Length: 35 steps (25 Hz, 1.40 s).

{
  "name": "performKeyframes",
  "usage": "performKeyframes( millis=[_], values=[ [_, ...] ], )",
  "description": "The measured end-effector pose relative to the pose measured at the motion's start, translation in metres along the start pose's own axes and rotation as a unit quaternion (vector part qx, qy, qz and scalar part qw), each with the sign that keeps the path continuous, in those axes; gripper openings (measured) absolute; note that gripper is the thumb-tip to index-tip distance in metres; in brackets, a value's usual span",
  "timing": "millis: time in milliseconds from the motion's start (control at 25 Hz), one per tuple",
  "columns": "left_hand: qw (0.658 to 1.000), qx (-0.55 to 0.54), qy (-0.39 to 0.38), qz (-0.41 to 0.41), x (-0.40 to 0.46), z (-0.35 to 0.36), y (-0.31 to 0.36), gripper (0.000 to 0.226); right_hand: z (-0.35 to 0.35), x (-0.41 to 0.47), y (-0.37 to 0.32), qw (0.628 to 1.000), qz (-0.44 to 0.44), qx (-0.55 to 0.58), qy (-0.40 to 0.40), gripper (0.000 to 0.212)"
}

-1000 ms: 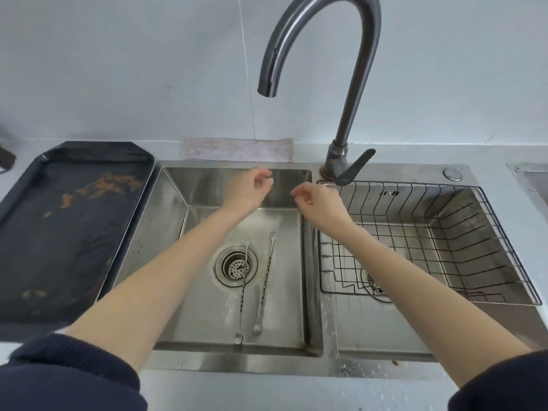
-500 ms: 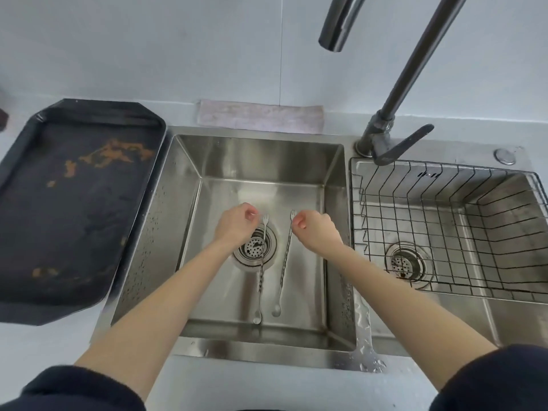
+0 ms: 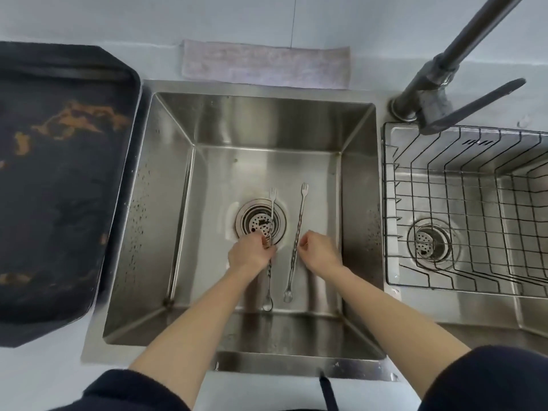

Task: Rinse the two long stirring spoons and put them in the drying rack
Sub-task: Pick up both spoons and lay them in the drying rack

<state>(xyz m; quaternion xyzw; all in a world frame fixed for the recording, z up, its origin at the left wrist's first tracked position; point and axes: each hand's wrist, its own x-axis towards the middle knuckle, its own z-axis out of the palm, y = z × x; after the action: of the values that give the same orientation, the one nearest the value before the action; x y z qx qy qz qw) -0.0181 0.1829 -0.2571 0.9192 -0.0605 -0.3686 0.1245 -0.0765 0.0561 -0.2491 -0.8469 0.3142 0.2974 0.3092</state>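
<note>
Two long metal stirring spoons lie side by side on the floor of the left sink basin (image 3: 207,129), fork ends far and bowls near. My left hand (image 3: 247,256) pinches the twisted handle of the left spoon (image 3: 269,280) at its middle, beside the drain (image 3: 258,222). The right spoon (image 3: 298,229) lies flat and fully visible. My right hand (image 3: 320,253) hovers just right of it with curled fingertips and holds nothing. The black wire drying rack (image 3: 421,167) sits in the right basin with nothing in it.
A dark faucet (image 3: 430,93) stands behind the divider between the basins, with no water running. A black tray (image 3: 59,188) with orange stains lies on the counter to the left. A grey cloth (image 3: 267,63) lies behind the sink.
Both hands came down from above the basin to the spoons' handles. My left hand has taken hold of the left spoon. The view has tilted down and moved closer.
</note>
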Motion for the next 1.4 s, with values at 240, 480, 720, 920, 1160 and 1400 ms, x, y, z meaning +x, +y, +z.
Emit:
performKeyframes(
  millis=[240,480,720,920,1160,1400],
  values=[
    [0.997,0.075,0.0,0.016,0.007,0.02,0.003,0.037,0.008,0.011,0.0,0.998,-0.005,-0.056,0.008,0.029],
    [0.996,0.08,0.022,0.02,0.014,0.028,0.001,0.032,0.015,0.014,-0.006,0.994,-0.007,-0.11,0.023,0.036],
    [0.999,0.048,-0.005,-0.006,0.015,0.029,0.003,0.025,0.015,0.017,-0.012,0.995,0.041,-0.093,0.024,0.026],
    [0.999,0.015,-0.013,-0.028,0.013,0.024,0.003,0.026,0.012,0.018,-0.011,0.997,0.07,-0.04,0.009,0.026],
    [0.996,-0.085,0.003,-0.023,0.009,0.009,0.006,0.017,0.0,0.008,-0.014,0.998,0.033,0.047,0.019,0.023],
    [0.99,-0.128,0.064,0.009,-0.004,-0.017,0.013,0.016,-0.025,-0.012,-0.027,0.991,-0.008,0.11,0.069,0.021]
  ],
)
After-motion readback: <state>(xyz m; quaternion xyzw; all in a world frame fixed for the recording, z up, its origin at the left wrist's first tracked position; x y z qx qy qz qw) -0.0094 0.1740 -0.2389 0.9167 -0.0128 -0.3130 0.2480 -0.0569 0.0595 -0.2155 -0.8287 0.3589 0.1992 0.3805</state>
